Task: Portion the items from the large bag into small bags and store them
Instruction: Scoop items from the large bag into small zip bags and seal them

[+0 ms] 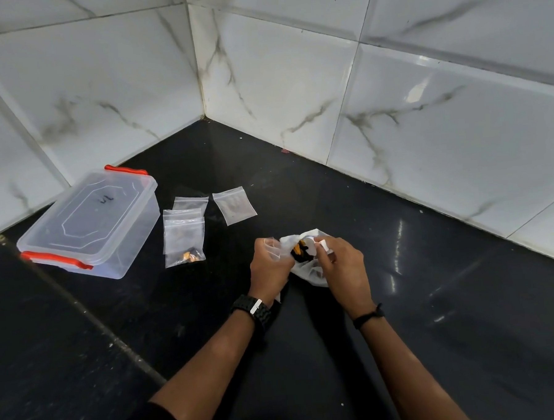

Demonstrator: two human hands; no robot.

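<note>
A large white plastic bag (pixel 307 269) lies on the black counter, its mouth spread to show orange and black items (pixel 298 251) inside. My left hand (pixel 269 266) grips the bag's left edge along with a small clear bag (pixel 273 247). My right hand (pixel 343 267) pinches the bag's right rim. A small clear zip bag (pixel 183 243) with a few orange pieces in it lies to the left, stacked over other empty small bags (pixel 190 203). One more empty small bag (pixel 234 205) lies apart, further back.
A clear plastic storage box (pixel 90 224) with its lid on and red clips stands at the left by the wall. White marble-look tiled walls (pixel 294 80) meet in a corner behind the black counter (pixel 402 299). A seam runs across the counter at the left.
</note>
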